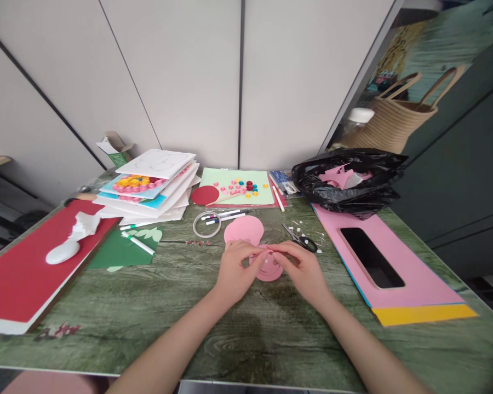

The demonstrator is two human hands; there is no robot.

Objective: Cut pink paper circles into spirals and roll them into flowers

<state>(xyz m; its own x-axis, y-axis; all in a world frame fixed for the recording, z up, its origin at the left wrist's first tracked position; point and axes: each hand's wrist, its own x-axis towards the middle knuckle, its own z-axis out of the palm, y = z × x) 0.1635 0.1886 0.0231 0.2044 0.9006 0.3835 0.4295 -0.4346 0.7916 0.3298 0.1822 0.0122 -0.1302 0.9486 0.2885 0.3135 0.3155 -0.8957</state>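
My left hand (240, 267) and my right hand (303, 269) meet over the middle of the table. Thumbs and fingertips of both hands pinch a pink paper piece (270, 272) that is rounded and looks spiral-cut, with a small white spot on it. My fingers hide its upper edge. Just behind my left hand lies a pink paper circle (244, 228). Black-handled scissors (307, 243) rest beyond my right hand, with small white scraps around them. A roll of tape (206, 224) and several pens (225, 217) are at the back left of the hands.
Green paper (123, 249), red sheets (28, 268) and a stack of white cards (148, 205) occupy the left. At the back, a pale green sheet (213, 178) bears small coloured paper rolls. A black bag (312, 183) and a phone (372, 257) on pink sheets (419, 273) stand right.
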